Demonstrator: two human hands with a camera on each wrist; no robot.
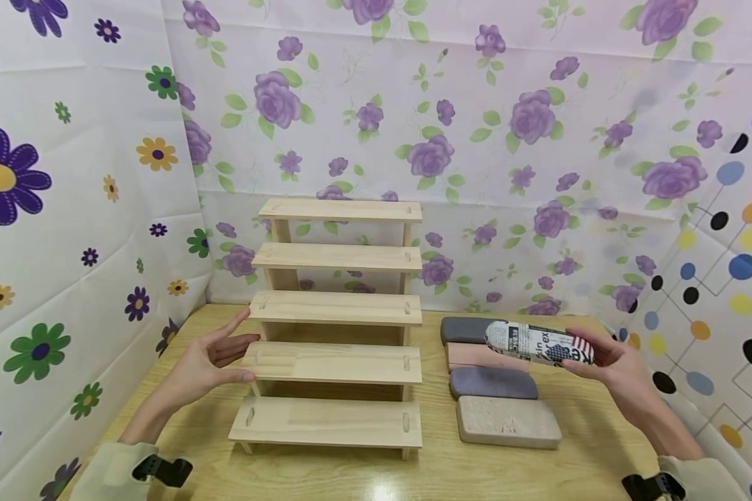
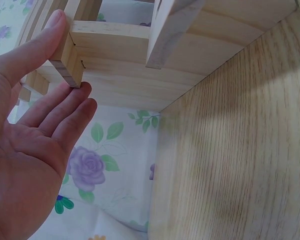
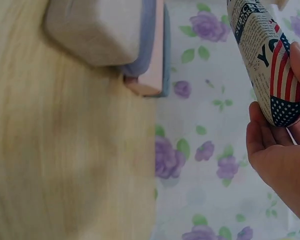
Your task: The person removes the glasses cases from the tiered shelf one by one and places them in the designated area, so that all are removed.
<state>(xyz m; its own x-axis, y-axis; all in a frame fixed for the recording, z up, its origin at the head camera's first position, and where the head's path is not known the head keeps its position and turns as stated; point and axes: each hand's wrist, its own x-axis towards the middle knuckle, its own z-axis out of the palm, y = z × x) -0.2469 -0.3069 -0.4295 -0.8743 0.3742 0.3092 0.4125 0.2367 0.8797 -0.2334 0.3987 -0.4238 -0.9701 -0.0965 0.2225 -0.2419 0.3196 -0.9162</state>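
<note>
A stepped wooden display rack (image 1: 335, 362) stands on the table left of centre, its tiers bare. At its left side my left hand (image 1: 207, 365) pinches the end of one lower tier. In the left wrist view, the thumb lies on one face of that board (image 2: 67, 62) and the fingertips touch the other. My right hand (image 1: 620, 369) holds a newspaper-print glasses case (image 1: 533, 342) by its right end, with the thumb and fingers on opposite sides. The case is in the air, and a flag pattern (image 3: 285, 82) shows near its gripped end.
Right of the rack, several cases lie in a column: dark grey (image 1: 464, 330), pink (image 1: 470, 355), blue-purple (image 1: 494, 383) and beige (image 1: 509, 422). Flower-printed cloth (image 1: 363, 139) hangs behind the wood-grain table (image 1: 326, 480), with patterned cloth at both sides.
</note>
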